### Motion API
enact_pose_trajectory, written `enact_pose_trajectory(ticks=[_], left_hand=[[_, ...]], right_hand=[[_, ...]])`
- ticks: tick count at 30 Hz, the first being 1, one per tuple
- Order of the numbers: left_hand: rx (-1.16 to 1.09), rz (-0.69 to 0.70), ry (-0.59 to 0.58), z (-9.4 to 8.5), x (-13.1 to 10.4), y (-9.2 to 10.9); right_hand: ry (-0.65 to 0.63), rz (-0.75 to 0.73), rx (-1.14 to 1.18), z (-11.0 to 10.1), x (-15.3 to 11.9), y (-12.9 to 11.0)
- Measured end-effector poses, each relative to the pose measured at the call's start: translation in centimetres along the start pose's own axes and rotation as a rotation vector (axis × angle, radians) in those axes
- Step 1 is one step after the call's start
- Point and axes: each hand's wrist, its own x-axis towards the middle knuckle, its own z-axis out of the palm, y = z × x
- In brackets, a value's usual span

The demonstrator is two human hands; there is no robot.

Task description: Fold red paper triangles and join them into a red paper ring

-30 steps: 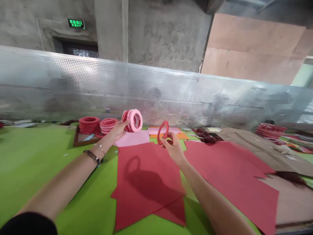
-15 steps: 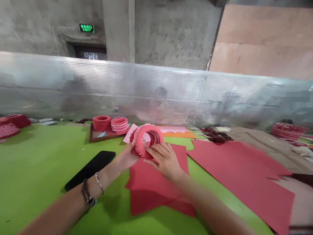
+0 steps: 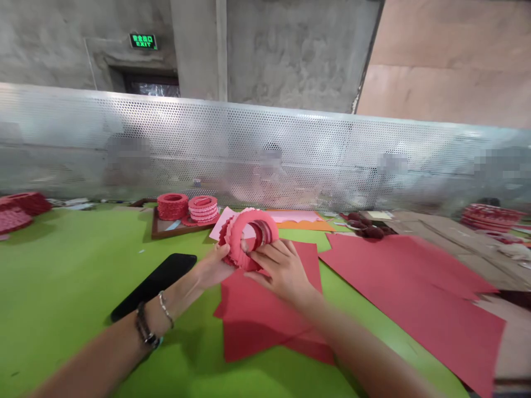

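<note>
Stack of pink scalloped paper rings (image 3: 248, 239), held on edge above red paper sheets (image 3: 265, 309) on the green desk (image 3: 62, 276), axis roughly level, opening facing the camera. Clasped from the left by left hand (image 3: 211, 268), from below-right by right hand (image 3: 280, 271), fingers (image 3: 269, 250) closed around the rim.

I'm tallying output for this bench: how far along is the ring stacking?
Done: two ring piles stand on the brown tray. In hand: left hand and right hand grip a pink ring bundle. Left: uncut red sheets lie on the green table.
</note>
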Motion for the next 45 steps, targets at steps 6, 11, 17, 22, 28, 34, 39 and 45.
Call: enact_pose_trajectory(ticks=[6,11,17,22,28,34,39,45], left_hand=[[0.042,0.049,0.032,-0.8,0.0,1.0],[0.120,0.035,0.015,-1.4,-0.3,1.2],[0.197,-0.001,0.002,-1.7,-0.2,0.5],[0.219,-0.035,0.007,-2.0,-0.2,0.0],[0.263,-0.074,0.026,-2.4,0.3,-0.2],[0.283,-0.057,0.047,-1.6,0.9,-0.5],[0.333,-0.051,0.064,-1.2,0.6,-0.5],[0.585,0.114,-0.043,-1.9,0.5,0.1]], right_hand=[[0.097,0.246,0.325,-1.2,0.3,0.8],[0.065,0.736,0.792,-0.2,0.1,1.4],[-0.115,0.983,1.325,0.9,-0.3,0.8],[-0.037,1.099,1.426,0.5,0.2,0.6],[0.015,1.147,1.304,0.7,0.1,1.4],[0.074,1.119,1.130,0.8,-0.2,2.5],[0.049,1.079,1.113,1.0,-0.4,2.5],[-0.029,0.962,1.128,1.6,-1.1,3.4]])
